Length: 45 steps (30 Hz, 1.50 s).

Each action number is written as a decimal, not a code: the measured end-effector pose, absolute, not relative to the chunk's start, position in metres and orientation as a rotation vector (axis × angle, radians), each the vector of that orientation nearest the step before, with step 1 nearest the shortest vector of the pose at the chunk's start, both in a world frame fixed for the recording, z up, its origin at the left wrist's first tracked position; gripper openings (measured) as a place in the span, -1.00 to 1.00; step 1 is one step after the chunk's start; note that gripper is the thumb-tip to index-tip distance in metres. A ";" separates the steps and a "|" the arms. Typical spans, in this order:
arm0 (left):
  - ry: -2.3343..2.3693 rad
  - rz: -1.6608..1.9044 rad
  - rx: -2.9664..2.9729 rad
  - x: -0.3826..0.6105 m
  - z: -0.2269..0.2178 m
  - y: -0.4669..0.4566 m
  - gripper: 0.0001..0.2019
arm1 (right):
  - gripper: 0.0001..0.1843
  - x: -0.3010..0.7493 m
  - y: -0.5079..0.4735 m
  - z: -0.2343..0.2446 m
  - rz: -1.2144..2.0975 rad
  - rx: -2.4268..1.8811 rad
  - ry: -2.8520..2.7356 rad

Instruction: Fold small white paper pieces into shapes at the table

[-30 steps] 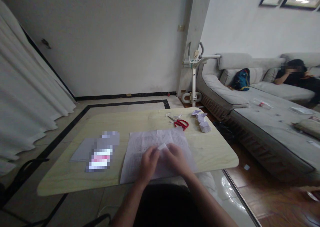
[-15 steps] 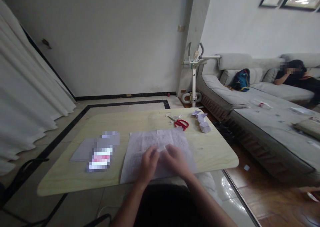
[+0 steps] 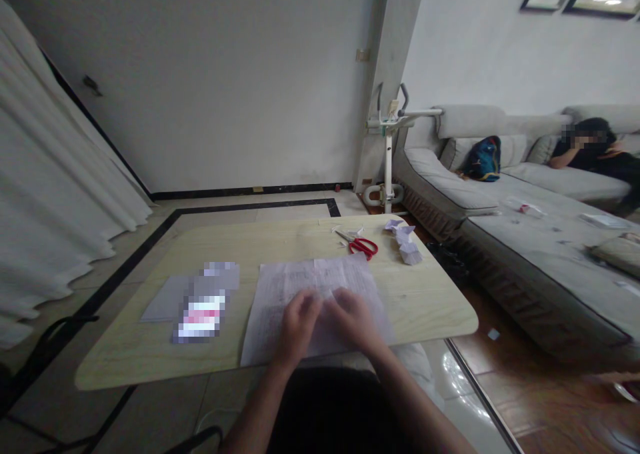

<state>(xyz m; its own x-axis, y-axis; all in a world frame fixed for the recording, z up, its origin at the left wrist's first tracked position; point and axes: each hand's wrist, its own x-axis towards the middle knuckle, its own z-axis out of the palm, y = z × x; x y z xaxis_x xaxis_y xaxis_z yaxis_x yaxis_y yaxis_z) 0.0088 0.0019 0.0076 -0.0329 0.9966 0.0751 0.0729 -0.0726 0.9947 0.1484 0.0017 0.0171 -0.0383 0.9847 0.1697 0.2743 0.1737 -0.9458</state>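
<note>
A large printed sheet of paper (image 3: 270, 301) lies flat near the front edge of the table, with fold creases across it. Over its middle, my left hand (image 3: 300, 321) and my right hand (image 3: 351, 319) meet fingertip to fingertip. The fingers of both are curled in a pinch around a small white piece of paper (image 3: 328, 296), mostly hidden by them. Beyond the sheet lie red-handled scissors (image 3: 363, 245), blades pointing back left, among small paper scraps (image 3: 356, 231). Several folded paper pieces (image 3: 407, 251) rest to their right.
On the pale wooden table (image 3: 125, 354), white paper (image 3: 163, 301) and a pixelated bright object (image 3: 203, 315) sit at the left. To the right stands a grey sofa (image 3: 515, 267) with a backpack (image 3: 484, 159) and a person (image 3: 595, 154). White exercise equipment (image 3: 389, 161) is behind.
My fingertips have drawn slightly closer together, covering more of the small paper piece. The sheet, scissors and folded pieces have not moved.
</note>
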 end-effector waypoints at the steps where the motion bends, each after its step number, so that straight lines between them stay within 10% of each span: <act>1: 1.253 1.263 1.289 0.009 0.007 0.002 -0.71 | -0.76 0.148 0.002 0.017 0.942 -1.279 -1.490; 45: 1.299 1.145 1.398 0.007 0.006 0.004 -0.69 | -0.92 0.149 0.004 0.015 1.011 -1.216 -1.328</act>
<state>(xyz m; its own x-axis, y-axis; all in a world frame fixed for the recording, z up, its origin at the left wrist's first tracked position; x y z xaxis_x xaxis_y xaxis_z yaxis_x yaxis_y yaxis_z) 0.0069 0.0035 0.0055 0.0259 0.9981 0.0564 0.1818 -0.0602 0.9815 0.1491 0.0042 0.0152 0.0370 0.9893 0.1411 0.1272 0.1354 -0.9826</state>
